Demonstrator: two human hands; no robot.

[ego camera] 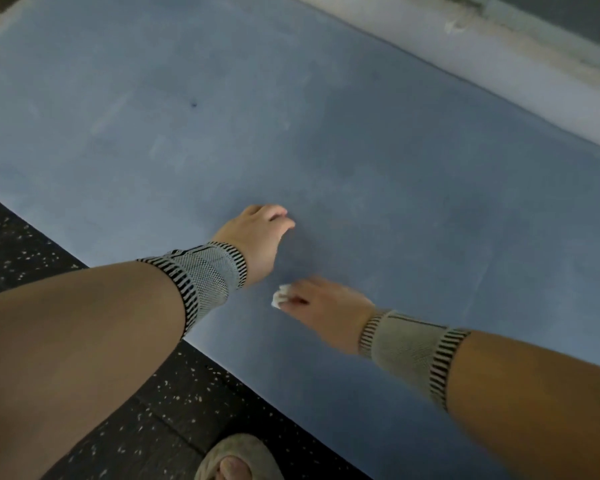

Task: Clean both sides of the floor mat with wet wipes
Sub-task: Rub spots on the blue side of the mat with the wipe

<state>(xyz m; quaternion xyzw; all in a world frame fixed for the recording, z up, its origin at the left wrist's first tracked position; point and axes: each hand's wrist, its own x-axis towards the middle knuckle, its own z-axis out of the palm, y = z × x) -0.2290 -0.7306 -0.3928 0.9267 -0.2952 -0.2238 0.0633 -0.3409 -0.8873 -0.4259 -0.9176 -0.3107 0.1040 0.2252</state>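
While the right hand (321, 308) pinched a balled wipe (280, 299) against the mat (361, 150) under both hands, the left hand (258, 233) braced on it, fingers loosely curled, holding nothing. Risk: so small a wad would likely miss patches or slip free.

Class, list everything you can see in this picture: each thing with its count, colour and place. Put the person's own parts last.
floor mat: one, blue, spread across the middle of the view.
wet wipe: one, white, bunched small, on the mat.
dark spot: one, on the mat, upper left.
floor: black with pale flecks, lower left of the mat.
ledge: pale grey, along the mat's far edge.
slipper: one, beige, bottom edge.
wrist bands: two, grey with black stripes.
left hand: fingers resting on the mat.
right hand: pinches the wipe.
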